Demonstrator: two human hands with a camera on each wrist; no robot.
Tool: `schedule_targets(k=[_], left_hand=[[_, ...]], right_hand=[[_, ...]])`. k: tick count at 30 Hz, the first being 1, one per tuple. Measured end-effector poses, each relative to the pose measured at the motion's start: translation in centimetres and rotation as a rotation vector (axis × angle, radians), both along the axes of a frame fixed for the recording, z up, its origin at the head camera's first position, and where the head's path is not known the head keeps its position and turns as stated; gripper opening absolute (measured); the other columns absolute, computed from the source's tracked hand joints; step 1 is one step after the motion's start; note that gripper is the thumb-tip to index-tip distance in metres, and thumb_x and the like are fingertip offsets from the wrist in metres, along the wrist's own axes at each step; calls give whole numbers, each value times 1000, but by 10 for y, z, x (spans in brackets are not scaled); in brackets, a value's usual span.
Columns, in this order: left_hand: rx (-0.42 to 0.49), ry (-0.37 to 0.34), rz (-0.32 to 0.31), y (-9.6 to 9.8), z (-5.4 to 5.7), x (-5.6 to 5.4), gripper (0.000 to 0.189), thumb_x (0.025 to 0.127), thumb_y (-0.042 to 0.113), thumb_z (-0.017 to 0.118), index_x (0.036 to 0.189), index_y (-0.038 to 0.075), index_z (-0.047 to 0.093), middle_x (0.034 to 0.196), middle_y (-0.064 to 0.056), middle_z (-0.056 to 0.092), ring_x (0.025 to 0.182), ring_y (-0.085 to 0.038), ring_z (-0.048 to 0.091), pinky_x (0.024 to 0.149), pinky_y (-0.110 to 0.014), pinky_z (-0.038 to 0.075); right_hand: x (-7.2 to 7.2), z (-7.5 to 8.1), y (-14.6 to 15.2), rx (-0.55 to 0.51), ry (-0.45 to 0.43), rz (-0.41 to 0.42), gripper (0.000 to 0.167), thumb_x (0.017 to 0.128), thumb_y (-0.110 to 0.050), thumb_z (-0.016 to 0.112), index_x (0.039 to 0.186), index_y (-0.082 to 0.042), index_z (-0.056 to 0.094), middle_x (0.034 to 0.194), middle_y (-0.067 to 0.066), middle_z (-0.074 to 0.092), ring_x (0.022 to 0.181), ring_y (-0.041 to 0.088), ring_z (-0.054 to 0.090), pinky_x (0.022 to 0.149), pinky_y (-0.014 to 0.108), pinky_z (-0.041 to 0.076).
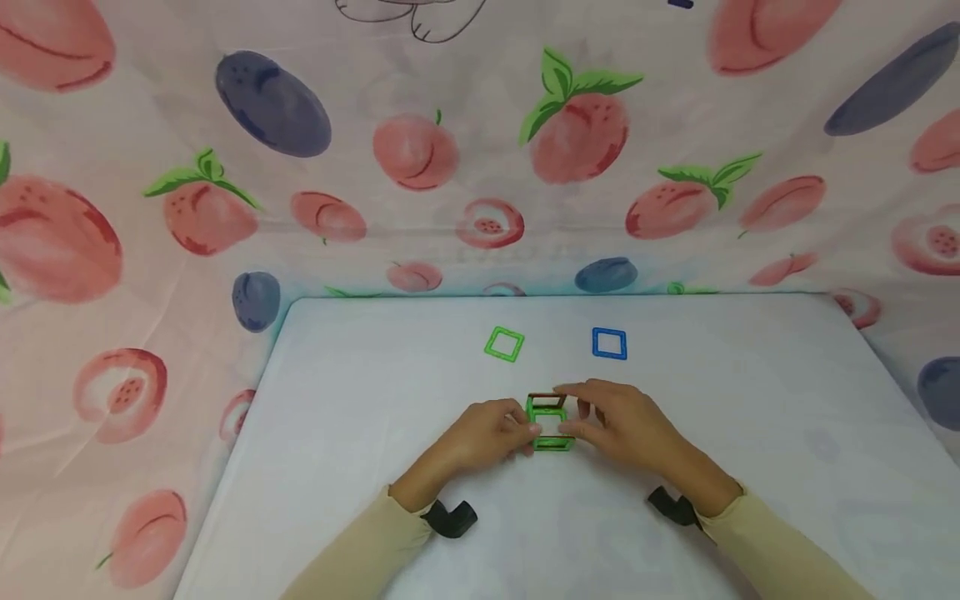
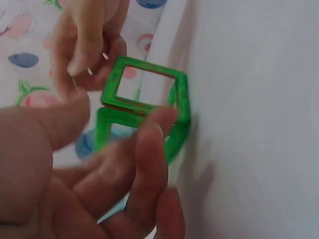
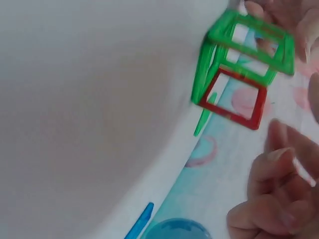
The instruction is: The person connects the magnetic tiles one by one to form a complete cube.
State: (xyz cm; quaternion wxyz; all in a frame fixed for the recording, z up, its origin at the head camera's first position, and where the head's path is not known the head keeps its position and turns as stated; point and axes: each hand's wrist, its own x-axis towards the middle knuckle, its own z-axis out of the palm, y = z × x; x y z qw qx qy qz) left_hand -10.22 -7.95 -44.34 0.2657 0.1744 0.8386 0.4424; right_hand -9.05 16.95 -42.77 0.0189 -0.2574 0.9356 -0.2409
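A box-like build of green square frame tiles (image 2: 183, 99) stands on the table, with a red square frame tile (image 3: 258, 109) on its far side. My left hand (image 1: 483, 435) is at the build's left side; in the left wrist view its fingers overlap the green edges, and the thumb is apart from them. Over at the right side, my right hand (image 1: 630, 425) has thumb and fingers spread. Its fingertips lie close to the red tile in the head view. The right wrist view shows a gap between those fingers (image 3: 271, 174) and the red tile.
Farther back on the white table (image 1: 360, 375) lie a loose green square tile (image 1: 491, 352) and a blue square tile (image 1: 595, 343). A fruit-patterned cloth (image 1: 330, 267) hangs behind the table. Black curved pieces (image 1: 452, 521) are fixed at both wrists.
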Motion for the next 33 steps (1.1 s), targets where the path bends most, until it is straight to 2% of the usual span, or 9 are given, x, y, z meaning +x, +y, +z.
schedule_targets(k=[4,7,10,14,20,23,26,29,33], left_hand=[[-70,123,31,0,4,4,54,101,44,63,141,10,51,81,8,72,71,-5,61,67,-27,49],[-130,176,-16,3,7,8,71,102,45,61,160,16,34,76,10,65,62,-4,57,62,-25,47],[-173,189,-73,6,9,11,74,103,45,59,164,19,25,68,10,60,55,-5,51,56,-23,43],[-230,196,-94,9,9,14,75,104,45,55,165,20,19,65,5,57,58,-7,53,58,-26,44],[-292,176,-111,9,7,18,75,107,49,47,166,23,9,89,-7,73,76,-9,63,71,-33,50],[-261,160,-107,9,7,18,73,108,48,43,166,23,6,86,-4,74,71,-8,63,72,-33,50],[-225,161,-97,9,8,18,71,110,46,41,166,22,6,75,5,69,64,-6,59,74,-30,48],[-208,158,-89,9,9,18,70,110,43,42,166,21,6,70,8,66,61,-5,56,75,-29,48],[-219,147,-82,9,8,19,70,110,42,44,166,22,8,69,7,66,59,-6,55,71,-28,47]], right_hand=[[-6,-1,1,33,-76,13,63,91,-50,73,146,-20,59,83,-18,53,64,-1,39,58,20,37],[-7,-3,4,42,-140,53,70,93,-50,71,150,-15,53,84,-17,53,62,-1,37,58,20,38],[-8,-4,6,44,-151,86,71,95,-48,69,153,-12,48,87,-17,53,63,-2,37,60,19,39],[-9,-7,6,63,-136,99,72,96,-50,66,155,-13,45,89,-18,52,66,-1,37,64,20,39],[-18,-8,9,9,-194,100,68,98,-47,65,155,-14,46,90,-14,56,67,-1,43,64,21,42],[-36,-6,15,-37,-214,41,64,101,-45,62,154,-13,46,93,-9,61,69,3,49,63,23,46],[-60,-5,27,-32,-161,-77,58,104,-42,58,151,-9,50,95,0,65,72,10,54,65,29,47],[-82,-9,41,75,-124,-193,52,104,-35,61,146,-4,55,97,9,66,79,20,58,71,39,51],[-94,-18,55,244,-218,-250,40,100,-26,66,130,0,62,105,18,65,93,30,61,84,51,53]])
